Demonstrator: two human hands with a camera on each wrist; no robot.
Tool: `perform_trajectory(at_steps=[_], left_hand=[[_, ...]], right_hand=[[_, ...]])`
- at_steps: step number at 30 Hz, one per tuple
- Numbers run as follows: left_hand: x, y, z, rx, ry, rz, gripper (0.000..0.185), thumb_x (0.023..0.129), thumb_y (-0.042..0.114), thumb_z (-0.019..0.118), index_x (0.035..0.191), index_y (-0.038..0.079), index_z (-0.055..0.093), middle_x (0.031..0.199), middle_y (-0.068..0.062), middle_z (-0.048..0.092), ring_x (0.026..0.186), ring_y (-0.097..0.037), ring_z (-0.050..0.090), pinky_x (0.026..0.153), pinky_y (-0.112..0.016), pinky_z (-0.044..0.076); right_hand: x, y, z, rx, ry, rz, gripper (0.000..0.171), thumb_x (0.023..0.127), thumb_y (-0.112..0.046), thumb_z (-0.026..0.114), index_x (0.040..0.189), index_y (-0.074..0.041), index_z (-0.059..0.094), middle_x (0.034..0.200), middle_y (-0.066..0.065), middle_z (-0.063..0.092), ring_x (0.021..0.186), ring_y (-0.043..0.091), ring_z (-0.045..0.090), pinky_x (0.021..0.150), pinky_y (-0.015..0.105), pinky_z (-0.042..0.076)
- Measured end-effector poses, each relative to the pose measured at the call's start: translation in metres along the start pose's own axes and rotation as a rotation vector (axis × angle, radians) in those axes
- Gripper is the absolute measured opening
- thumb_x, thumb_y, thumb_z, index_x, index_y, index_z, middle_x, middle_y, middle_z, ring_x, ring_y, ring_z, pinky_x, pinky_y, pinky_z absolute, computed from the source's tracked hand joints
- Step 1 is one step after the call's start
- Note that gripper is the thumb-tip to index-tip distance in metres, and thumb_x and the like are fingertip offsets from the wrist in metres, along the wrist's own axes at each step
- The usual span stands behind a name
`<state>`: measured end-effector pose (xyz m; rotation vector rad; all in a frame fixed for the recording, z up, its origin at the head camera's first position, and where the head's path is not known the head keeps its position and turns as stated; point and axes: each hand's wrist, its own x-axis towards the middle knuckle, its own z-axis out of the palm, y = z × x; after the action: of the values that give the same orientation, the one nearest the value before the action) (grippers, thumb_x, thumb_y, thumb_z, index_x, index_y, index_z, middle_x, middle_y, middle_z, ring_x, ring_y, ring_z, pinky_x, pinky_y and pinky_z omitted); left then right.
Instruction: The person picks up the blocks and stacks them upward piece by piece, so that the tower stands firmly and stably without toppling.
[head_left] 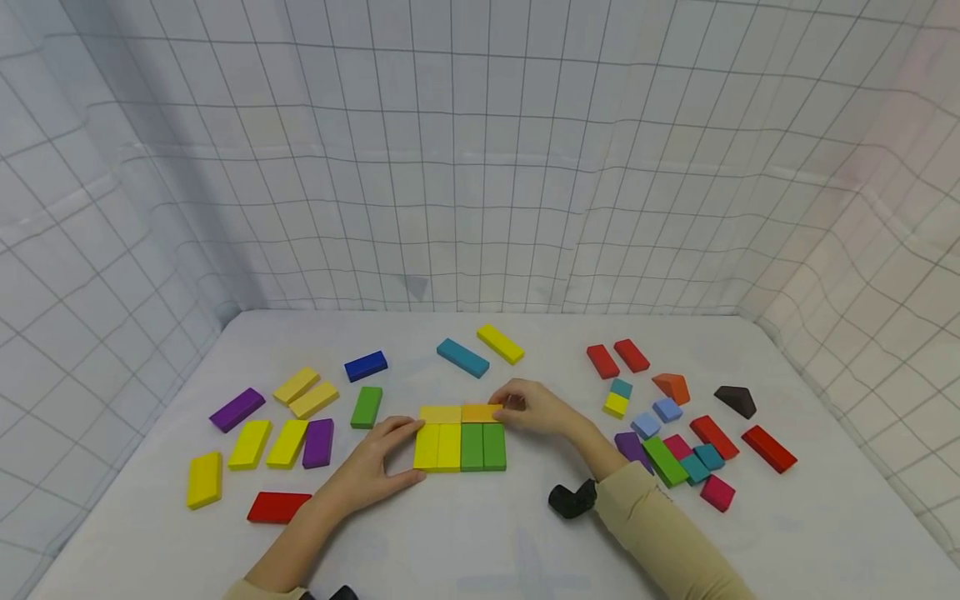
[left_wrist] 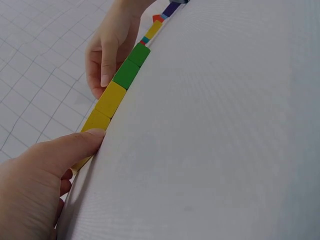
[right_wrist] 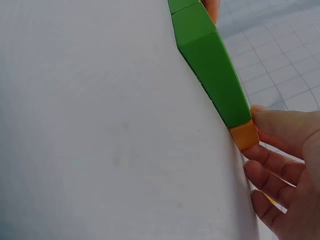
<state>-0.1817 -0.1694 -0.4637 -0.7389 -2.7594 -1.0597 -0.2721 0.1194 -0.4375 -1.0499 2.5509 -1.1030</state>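
Monitoring remotely: right hand point(head_left: 531, 408) pinches the orange block point(head_left: 478, 413), just behind two green blocks point(head_left: 483, 447) on the worktop point(head_left: 427, 537); left hand point(head_left: 372, 471), thumb and fingers apart, touches the yellow blocks point(head_left: 437, 448). I judge uneven inward pressure could skew them.

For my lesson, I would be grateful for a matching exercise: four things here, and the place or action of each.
1. Left hand
2. Right hand
3. Dark blue block
4. Black block

A. lies untouched on the right
B. touches a yellow block
C. pinches an orange block
D. lies untouched on the left

Pairs: 1-B; 2-C; 3-D; 4-A
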Motion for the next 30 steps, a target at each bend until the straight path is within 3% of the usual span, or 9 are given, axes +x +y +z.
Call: perform_trajectory(at_steps=[13,16,19,25,30], left_hand=[[0.000,0.000,0.000,-0.001,-0.010,-0.016,0.062,0.076,0.030,0.074,0.130,0.011,0.051,0.126,-0.007,0.048,0.117,-0.025,0.045,0.096,-0.044,0.041],[0.000,-0.001,0.000,-0.001,-0.008,-0.015,0.062,0.076,0.030,0.074,0.130,0.011,0.051,0.126,-0.007,0.048,0.117,-0.026,0.045,0.096,-0.044,0.041],[0.000,-0.001,0.001,-0.003,-0.004,-0.011,0.062,0.076,0.030,0.074,0.130,0.011,0.051,0.126,-0.007,0.048,0.117,-0.025,0.045,0.096,-0.044,0.041],[0.001,-0.004,0.002,0.016,0.008,-0.001,0.063,0.075,0.031,0.074,0.130,0.010,0.051,0.126,-0.005,0.048,0.116,-0.023,0.045,0.097,-0.044,0.041],[0.001,-0.004,0.003,0.018,0.009,-0.001,0.063,0.075,0.031,0.075,0.130,0.010,0.051,0.126,-0.005,0.048,0.116,-0.023,0.045,0.097,-0.044,0.041]], right_hand=[[0.000,0.000,0.001,-0.012,-0.015,0.020,0.022,0.086,-0.016,0.064,0.106,-0.006,0.063,0.089,-0.001,0.057,0.080,0.013,0.048,0.070,0.021,0.044],[-0.003,-0.003,-0.004,-0.001,-0.002,0.061,0.024,0.088,-0.017,0.062,0.109,-0.007,0.062,0.092,-0.002,0.057,0.083,0.014,0.049,0.072,0.022,0.045],[-0.010,-0.008,-0.015,0.008,0.065,0.125,0.025,0.089,-0.018,0.060,0.111,-0.008,0.062,0.094,-0.001,0.058,0.085,0.014,0.051,0.073,0.024,0.047],[-0.053,-0.018,-0.042,-0.037,0.278,0.153,0.026,0.086,-0.012,0.063,0.110,-0.001,0.061,0.097,0.011,0.062,0.084,0.020,0.056,0.071,0.027,0.050],[-0.105,-0.012,-0.049,-0.051,0.331,0.268,0.032,0.084,-0.013,0.066,0.112,0.000,0.059,0.096,0.012,0.060,0.083,0.021,0.057,0.067,0.022,0.050]])
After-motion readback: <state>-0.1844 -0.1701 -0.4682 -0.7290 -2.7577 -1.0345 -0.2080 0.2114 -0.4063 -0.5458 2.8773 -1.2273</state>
